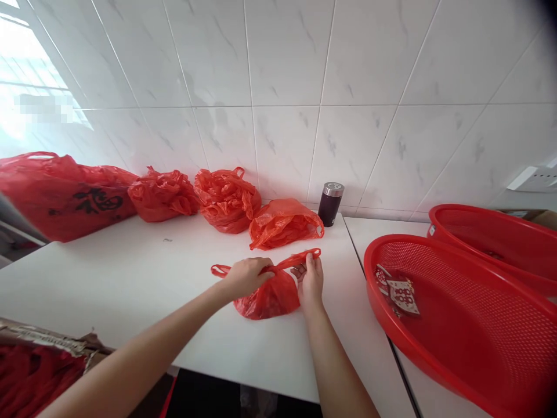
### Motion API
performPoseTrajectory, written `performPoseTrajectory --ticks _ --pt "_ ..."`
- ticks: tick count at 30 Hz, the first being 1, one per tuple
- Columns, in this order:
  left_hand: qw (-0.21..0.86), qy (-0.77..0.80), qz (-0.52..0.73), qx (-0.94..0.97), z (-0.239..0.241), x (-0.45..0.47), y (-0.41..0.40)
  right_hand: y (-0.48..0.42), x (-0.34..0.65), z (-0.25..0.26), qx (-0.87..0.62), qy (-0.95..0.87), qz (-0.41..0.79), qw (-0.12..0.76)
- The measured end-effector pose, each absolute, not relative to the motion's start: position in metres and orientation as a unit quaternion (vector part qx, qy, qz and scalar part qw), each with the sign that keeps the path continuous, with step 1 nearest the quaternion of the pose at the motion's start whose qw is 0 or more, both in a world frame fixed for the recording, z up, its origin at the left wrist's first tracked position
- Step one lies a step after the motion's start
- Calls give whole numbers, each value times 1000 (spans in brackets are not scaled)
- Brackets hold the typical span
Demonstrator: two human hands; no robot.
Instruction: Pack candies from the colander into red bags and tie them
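A filled red bag (270, 299) sits on the white table (174, 255), its neck gathered. The left hand (247, 276) is closed round that neck; the right hand (311, 278) pinches one handle (300, 258), drawn out to the right. Just behind lies a crumpled bag (282, 223), with a dark flask (329, 209) beside it, near the tiled wall (287, 75). Farther right, a red basket (378, 307) holds printed packets (404, 297).

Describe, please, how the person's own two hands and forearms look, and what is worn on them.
The ungloved, five-fingered left hand and right hand join bare, tapering forearms. No sleeve, watch or bracelet shows. Fingernail details are too small to tell.
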State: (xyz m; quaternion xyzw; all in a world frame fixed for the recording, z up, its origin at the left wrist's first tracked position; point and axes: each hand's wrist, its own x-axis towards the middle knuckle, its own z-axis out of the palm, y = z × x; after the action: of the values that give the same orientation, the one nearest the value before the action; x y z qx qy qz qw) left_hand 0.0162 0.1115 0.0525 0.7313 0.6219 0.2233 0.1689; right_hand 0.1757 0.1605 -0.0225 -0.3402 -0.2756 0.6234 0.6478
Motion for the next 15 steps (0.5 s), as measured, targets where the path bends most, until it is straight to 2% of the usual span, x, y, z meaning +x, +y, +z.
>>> performPoseTrajectory --ticks 4,8,11,15 --pt "176 660 229 693 84 -34 104 167 180 -30 -428 -250 599 629" --pt "196 725 240 615 96 -98 83 170 176 -38 -449 -248 604 610" --pt "156 764 313 543 95 -155 72 169 174 -42 -454 -268 601 601" --pt "109 821 308 468 99 -229 54 168 173 -44 -466 -292 589 593"
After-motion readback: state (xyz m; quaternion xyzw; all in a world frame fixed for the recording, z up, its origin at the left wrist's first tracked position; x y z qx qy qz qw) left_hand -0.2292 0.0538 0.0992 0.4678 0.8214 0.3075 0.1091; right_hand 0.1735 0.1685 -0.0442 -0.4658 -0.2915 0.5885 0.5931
